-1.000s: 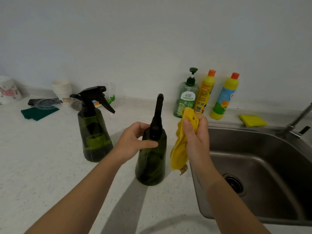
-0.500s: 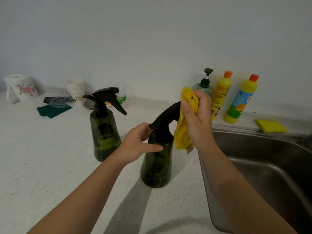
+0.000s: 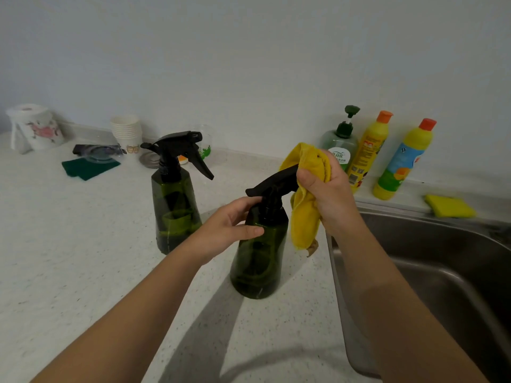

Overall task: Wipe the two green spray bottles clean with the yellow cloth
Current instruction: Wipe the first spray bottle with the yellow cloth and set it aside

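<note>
The right hand (image 3: 329,194) grips the yellow cloth (image 3: 304,217) over the near spray bottle (image 3: 260,258)'s nozzle end, hiding it; the left hand (image 3: 229,228) clasps its shoulder.

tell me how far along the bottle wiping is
Nothing looks finished. In hand: the left hand steadies the near spray bottle while the right hand wraps the yellow cloth round its black trigger head. Left: that bottle's body, and the far spray bottle, standing untouched.
</note>
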